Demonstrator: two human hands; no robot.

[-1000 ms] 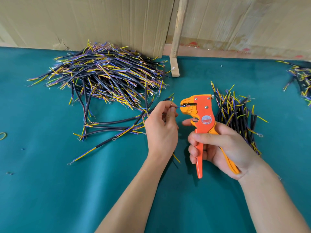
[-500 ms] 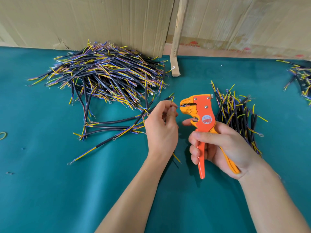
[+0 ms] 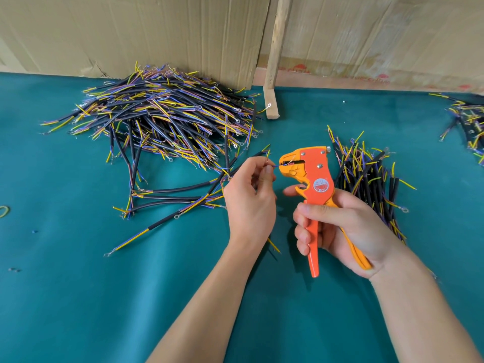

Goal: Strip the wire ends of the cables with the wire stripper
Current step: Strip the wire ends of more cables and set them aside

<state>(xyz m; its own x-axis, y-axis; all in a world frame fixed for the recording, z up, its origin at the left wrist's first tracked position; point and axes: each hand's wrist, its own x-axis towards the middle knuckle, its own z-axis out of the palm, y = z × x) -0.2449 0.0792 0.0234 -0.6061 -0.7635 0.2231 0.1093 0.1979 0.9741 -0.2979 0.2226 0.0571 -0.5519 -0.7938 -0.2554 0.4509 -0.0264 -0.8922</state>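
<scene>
My right hand (image 3: 340, 226) grips the handles of an orange wire stripper (image 3: 314, 179), its jaws pointing left. My left hand (image 3: 248, 200) pinches a thin blue wire (image 3: 275, 166) of a black cable between thumb and forefinger; the wire's tip sits in the stripper's jaws. The cable's other end, with a yellow wire (image 3: 273, 246), sticks out below my left wrist. A big heap of black cables with yellow, blue and purple ends (image 3: 162, 119) lies at the back left. A smaller bundle of cables (image 3: 366, 176) lies right behind the stripper.
The table has a teal cloth (image 3: 131, 297). A few loose cables (image 3: 170, 197) lie left of my left hand. Another cable pile (image 3: 468, 121) sits at the far right edge. Cardboard sheets and a wooden post (image 3: 275, 61) stand along the back.
The stripper's handles have closed slightly and the tool sits a touch lower. Both hands otherwise stay in place.
</scene>
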